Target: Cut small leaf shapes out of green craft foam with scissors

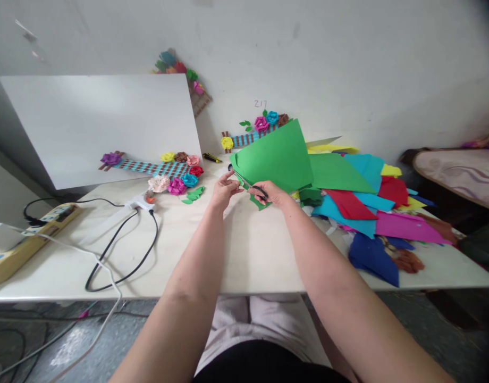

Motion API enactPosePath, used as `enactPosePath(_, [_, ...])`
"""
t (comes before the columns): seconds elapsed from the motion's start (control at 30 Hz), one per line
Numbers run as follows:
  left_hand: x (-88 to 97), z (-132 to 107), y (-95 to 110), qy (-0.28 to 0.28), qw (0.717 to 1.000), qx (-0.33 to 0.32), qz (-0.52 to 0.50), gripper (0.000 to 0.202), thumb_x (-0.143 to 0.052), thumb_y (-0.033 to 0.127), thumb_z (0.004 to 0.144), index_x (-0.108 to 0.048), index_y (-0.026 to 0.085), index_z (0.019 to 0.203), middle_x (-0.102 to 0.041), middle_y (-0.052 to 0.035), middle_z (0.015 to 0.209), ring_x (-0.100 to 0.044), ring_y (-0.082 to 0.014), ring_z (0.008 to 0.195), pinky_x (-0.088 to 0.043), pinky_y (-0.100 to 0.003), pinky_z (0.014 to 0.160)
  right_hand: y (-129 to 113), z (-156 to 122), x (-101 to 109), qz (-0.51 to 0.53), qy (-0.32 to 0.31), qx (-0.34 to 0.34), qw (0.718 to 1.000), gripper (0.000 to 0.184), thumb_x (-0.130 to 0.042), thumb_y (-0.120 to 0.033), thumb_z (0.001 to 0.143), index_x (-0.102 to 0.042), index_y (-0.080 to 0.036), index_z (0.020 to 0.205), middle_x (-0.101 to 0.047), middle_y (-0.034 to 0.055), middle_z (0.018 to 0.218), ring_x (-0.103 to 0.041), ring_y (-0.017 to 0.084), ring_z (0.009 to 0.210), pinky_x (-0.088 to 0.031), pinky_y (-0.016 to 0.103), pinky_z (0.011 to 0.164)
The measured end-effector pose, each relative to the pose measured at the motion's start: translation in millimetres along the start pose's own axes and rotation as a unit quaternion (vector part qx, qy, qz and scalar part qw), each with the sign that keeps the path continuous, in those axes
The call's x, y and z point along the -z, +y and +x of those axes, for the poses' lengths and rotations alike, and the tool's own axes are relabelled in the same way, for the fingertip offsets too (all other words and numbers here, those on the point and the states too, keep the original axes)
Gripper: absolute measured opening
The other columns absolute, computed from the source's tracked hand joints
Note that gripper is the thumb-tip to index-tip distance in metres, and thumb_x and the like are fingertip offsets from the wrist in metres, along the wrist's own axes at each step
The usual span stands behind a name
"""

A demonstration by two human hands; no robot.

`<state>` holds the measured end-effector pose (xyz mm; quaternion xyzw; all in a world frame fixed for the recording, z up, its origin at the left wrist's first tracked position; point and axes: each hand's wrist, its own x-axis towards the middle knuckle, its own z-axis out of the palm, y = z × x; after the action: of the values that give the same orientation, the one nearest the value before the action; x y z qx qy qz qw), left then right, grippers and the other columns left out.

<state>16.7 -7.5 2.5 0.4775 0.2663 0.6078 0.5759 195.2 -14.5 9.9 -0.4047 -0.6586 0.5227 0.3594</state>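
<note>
Black top [268, 364], pale bottoms [230, 322] (a little creased), both forearms [194, 255] bare

we lose part of the scissors [261, 192] behind the right hand [271, 193], cannot tell whether the left hand [224, 190] pinches the tiny green scrap [241, 182], and see the power strip [32, 246] and patterned padding [463, 174] cut off at opposite side edges

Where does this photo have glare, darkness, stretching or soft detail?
In the head view, glare whitens a patch of floor at lower left; the upper right corner of the head view goes dark; the arms look stretched toward the head view's bottom, likely by a wide lens; the scissors are small and soft there, their blades hard to trace.
</note>
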Motion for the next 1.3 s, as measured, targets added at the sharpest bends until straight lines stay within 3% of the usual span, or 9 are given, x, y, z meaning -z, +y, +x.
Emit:
enactPosePath(0.27, [4.0, 0.4, 0.3, -0.014, 1.0, 0.008, 0.012, 0.066, -0.074, 0.015, 0.055, -0.047, 0.014, 0.115, -0.061, 0.0046, 0.064, -0.058, -0.0093, 0.057, -0.052, -0.033, 0.07, 0.7, -0.3, 2.3, -0.009, -0.013, -0.006, 1.0, 0.021, -0.063, -0.031, 0.073, -0.053, -0.016, 0.064, -0.047, -0.0056, 0.041, -0.035, 0.006, 0.03, -0.025, 0.019, 0.03])
enactPosePath(0.53, [8.3, -0.2, 0.1, -0.01, 1.0, 0.008, 0.013, 0.088, -0.072, 0.011, 0.056, -0.033, 0.02, 0.134, -0.06, 0.007, 0.062, -0.058, -0.0092, 0.056, -0.052, -0.03, 0.066, -3.1, -3.0, 1.3, -0.018, -0.007, -0.016, 1.0, 0.021, -0.063, -0.028, 0.074, -0.053, -0.015, 0.061, -0.046, -0.0054, 0.041, -0.034, 0.005, 0.029, -0.023, 0.019, 0.028])
enactPosePath(0.87, [6.5, -1.4, 1.0, 0.002, 1.0, 0.005, 0.017, 0.092, -0.069, 0.013, 0.055, -0.026, 0.018, 0.137, -0.058, 0.0093, 0.06, -0.055, -0.0089, 0.051, -0.049, -0.031, 0.065, -5.9, -6.3, -0.3, -0.026, -0.009, -0.015, 1.0, 0.024, -0.063, -0.028, 0.074, -0.052, -0.015, 0.058, -0.046, -0.0054, 0.042, -0.034, 0.003, 0.029, -0.023, 0.017, 0.029])
enactPosePath(1.07, [5.9, -2.1, -0.9, 0.006, 1.0, 0.01, -0.002, 0.083, -0.069, 0.011, 0.054, -0.031, 0.015, 0.128, -0.06, 0.008, 0.062, -0.054, -0.0083, 0.05, -0.05, -0.033, 0.067, -6.0, -5.2, -1.1, -0.019, -0.003, -0.017, 1.0, 0.02, -0.062, -0.024, 0.075, -0.053, -0.014, 0.06, -0.046, -0.0058, 0.041, -0.033, 0.003, 0.029, -0.024, 0.017, 0.029])
enactPosePath(1.3, [2.1, -3.4, -2.8, 0.035, 0.999, 0.021, -0.019, 0.053, -0.075, 0.013, 0.055, -0.043, 0.016, 0.097, -0.063, 0.0022, 0.066, -0.058, -0.0104, 0.056, -0.051, -0.03, 0.065, -5.2, -5.0, -0.2, -0.01, 0.008, -0.015, 1.0, 0.016, -0.061, -0.023, 0.076, -0.057, -0.013, 0.065, -0.047, -0.0059, 0.041, -0.033, 0.004, 0.029, -0.024, 0.017, 0.029])
